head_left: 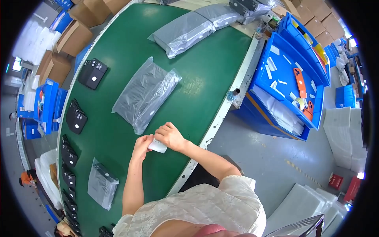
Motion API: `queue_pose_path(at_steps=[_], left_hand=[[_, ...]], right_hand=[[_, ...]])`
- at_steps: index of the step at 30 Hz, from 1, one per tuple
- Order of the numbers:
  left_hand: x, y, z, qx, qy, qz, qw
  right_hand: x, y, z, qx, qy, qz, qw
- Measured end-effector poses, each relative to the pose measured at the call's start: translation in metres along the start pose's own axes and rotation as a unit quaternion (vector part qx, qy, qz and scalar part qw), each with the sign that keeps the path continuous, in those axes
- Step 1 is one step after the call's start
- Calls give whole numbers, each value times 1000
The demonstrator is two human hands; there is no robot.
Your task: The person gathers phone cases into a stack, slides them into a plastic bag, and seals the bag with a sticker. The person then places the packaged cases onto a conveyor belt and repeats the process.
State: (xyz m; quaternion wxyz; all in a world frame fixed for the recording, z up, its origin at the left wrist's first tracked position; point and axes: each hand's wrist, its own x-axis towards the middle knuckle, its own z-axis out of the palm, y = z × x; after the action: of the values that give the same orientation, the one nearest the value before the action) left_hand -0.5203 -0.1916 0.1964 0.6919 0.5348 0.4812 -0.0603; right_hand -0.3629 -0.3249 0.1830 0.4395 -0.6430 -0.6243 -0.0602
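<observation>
My left hand (143,147) and my right hand (169,135) meet over the green table (189,85), near its front edge. Between them is a small white piece (158,146), like paper or a label, with the fingers of both hands pinched on it. Just beyond my hands lies a clear plastic bag (144,94) with grey contents. A smaller bagged pack (102,184) rests to the left of my left forearm. Black phone cases (93,74) stand in stacks along the far left edge.
Long grey bagged packs (183,33) lie at the back. Right of the table are blue bins (282,67) with orange phone cases (299,82) and paper strips. A small bottle (233,94) stands at the table's right edge. Cardboard boxes (75,36) line the far side.
</observation>
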Motion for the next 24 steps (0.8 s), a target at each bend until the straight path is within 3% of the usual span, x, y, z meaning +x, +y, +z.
queue_pose_path(at_steps=[2,3,4,6,8,12,15,17,19,20,22,24], left_hand=[[1,5,12,-62,44,20,997],[-1,11,12,-46,47,61,996],[-5,9,7,-32,58,92,994],[-4,-1,-11,62,114,117,985],[-13,-9,-20,48,152,117,980],[-36,-9,-23,10,197,152,968],[-62,-10,-27,-42,238,164,956],[-72,-20,-40,-57,241,222,943],[-96,-38,-52,-74,262,248,930],[-107,-45,-59,-85,262,252,928],[-126,-59,-78,-104,254,271,923],[-154,-83,-99,-114,257,264,923]], right_hand=[[6,13,-1,41,-149,75,985],[7,14,1,145,-50,190,970],[4,15,7,246,35,312,917],[-6,45,31,292,56,446,844],[-10,57,43,415,56,484,768],[3,61,76,459,80,510,723],[18,72,104,452,101,525,714],[34,64,100,366,62,582,724],[46,41,97,197,88,555,803],[54,17,97,203,74,547,809],[66,-35,85,187,23,350,917],[77,-121,83,260,-110,153,947]])
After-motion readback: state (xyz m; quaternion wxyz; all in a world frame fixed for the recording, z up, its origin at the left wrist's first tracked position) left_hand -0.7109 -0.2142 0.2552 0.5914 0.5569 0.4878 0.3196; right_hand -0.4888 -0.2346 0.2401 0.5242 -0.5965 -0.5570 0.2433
